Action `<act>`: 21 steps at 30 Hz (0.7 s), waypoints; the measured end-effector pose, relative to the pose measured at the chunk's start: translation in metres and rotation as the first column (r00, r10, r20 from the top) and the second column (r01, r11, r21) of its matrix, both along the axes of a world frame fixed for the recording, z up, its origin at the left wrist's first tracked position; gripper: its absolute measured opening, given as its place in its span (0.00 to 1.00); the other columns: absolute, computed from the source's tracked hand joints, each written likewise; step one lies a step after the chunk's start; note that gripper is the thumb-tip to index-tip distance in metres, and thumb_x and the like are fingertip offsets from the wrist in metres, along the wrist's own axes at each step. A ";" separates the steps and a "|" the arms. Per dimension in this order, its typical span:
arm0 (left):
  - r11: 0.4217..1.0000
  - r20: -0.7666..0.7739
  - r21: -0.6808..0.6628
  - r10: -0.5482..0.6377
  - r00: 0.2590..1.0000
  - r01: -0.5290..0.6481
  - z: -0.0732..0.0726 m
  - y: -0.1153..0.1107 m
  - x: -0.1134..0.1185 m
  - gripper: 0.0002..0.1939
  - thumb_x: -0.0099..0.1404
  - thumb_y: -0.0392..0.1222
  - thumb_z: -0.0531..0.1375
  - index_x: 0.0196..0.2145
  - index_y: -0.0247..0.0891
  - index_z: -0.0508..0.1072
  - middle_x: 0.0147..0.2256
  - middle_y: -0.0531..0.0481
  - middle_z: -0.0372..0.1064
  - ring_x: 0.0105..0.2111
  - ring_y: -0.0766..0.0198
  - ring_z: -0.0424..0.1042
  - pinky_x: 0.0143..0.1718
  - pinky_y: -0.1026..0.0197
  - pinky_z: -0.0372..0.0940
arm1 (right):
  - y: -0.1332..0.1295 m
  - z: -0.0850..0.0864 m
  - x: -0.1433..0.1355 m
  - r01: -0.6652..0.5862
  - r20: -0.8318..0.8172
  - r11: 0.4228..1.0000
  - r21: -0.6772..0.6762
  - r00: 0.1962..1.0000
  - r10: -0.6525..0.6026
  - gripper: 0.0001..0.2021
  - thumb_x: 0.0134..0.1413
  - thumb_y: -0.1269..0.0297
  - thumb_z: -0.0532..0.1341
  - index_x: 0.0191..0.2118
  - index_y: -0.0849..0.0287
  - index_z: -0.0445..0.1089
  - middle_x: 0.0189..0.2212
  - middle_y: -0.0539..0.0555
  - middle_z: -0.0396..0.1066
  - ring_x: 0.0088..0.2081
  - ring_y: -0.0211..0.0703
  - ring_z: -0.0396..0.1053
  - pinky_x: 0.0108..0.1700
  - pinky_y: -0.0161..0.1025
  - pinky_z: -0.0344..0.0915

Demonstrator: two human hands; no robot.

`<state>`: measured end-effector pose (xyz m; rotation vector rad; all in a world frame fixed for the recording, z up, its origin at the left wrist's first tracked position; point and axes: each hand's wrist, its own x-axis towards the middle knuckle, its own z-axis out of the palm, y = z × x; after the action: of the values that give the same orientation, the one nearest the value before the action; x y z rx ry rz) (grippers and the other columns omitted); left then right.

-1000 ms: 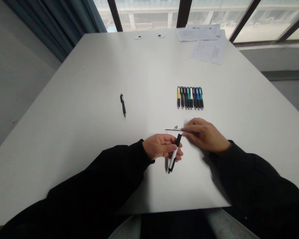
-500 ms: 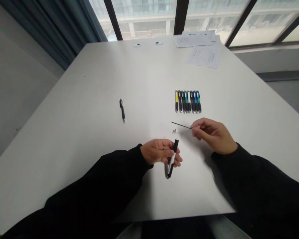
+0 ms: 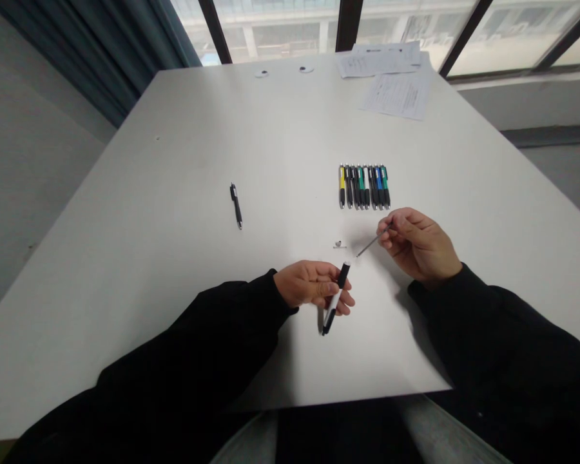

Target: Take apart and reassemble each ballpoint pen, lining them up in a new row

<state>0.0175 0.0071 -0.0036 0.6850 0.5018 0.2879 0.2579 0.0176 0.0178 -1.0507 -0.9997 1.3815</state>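
Between thumb and fingers, my left hand [image 3: 312, 285] holds a white and black pen barrel [image 3: 333, 304], tilted with its black grip end up. My right hand [image 3: 421, 245] pinches a thin dark pen refill [image 3: 368, 247]; its tip slants down to the left, a little apart from the barrel's upper end. Small pen parts [image 3: 339, 245], a silvery tip and what looks like a thin spring, lie on the table just beyond the barrel.
A row of several pens [image 3: 364, 187] with coloured barrels lies beyond my right hand. One black pen [image 3: 236, 206] lies alone to the left. Paper sheets [image 3: 396, 93] and two small white objects [image 3: 306, 69] are at the far edge of the white table [image 3: 188, 167].
My right hand has turned the refill, so its tip has swung from pointing left to pointing down toward the barrel. My left hand keeps its hold. The view has tipped slightly.
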 end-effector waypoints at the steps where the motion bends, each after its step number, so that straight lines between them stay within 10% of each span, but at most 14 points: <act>1: 1.000 0.003 0.000 0.000 1.000 0.000 0.000 0.000 0.000 0.17 0.53 0.42 0.71 0.37 0.30 0.73 0.33 0.40 0.77 0.33 0.57 0.78 0.39 0.54 0.71 | 0.000 0.000 0.000 0.011 0.010 1.000 -0.005 1.000 -0.011 0.11 0.51 0.55 0.68 0.32 0.55 0.69 0.31 0.51 0.72 0.26 0.35 0.67 0.28 0.35 0.68; 21: 0.999 -0.019 0.040 -0.026 0.999 0.027 -0.002 0.000 0.003 0.19 0.53 0.44 0.71 0.38 0.29 0.73 0.33 0.41 0.76 0.30 0.58 0.78 0.34 0.55 0.73 | -0.001 -0.001 0.001 -0.098 -0.020 0.995 -0.024 0.995 0.098 0.07 0.50 0.61 0.69 0.30 0.58 0.76 0.28 0.52 0.73 0.25 0.33 0.67 0.28 0.32 0.65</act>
<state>0.0209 0.0071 -0.0058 0.7331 0.5049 0.2675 0.2584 0.0169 0.0173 -1.0166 -1.0347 1.4840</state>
